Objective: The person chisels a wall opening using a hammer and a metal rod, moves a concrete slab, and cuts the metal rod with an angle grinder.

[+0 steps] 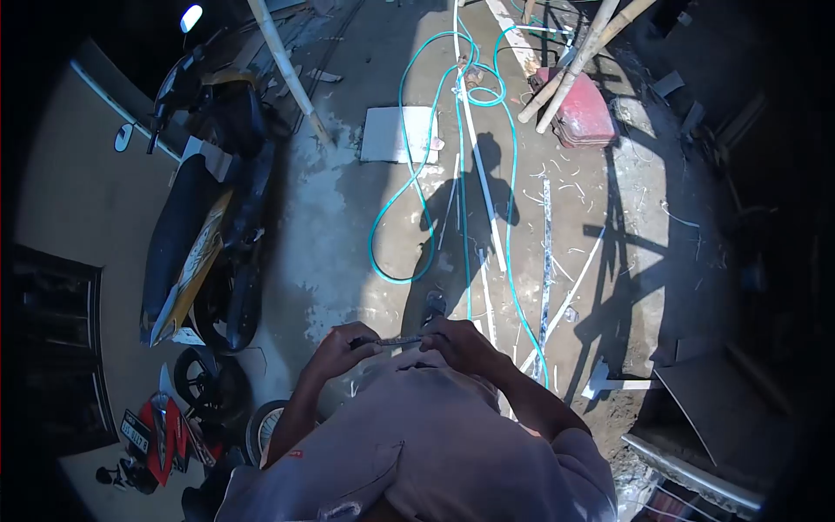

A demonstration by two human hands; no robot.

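My left hand (344, 350) is closed in front of my body, its fingers wrapped round one end of a short, thin greyish strip (398, 340). My right hand (457, 343) grips the other end, so the strip spans the gap between both hands roughly level. What exactly the strip is, I cannot make out. Just below it is my light shirt (417, 418). Past the hands, one foot (435, 303) shows on the concrete ground.
A green hose (374, 248) loops over the ground beside long white strips (484, 174) and a white tile (378, 135). Motorbikes stand at left, including a yellow-black one (196, 235). Bamboo poles (578, 65) lean by a red container (584, 109). Small offcuts lie scattered at right.
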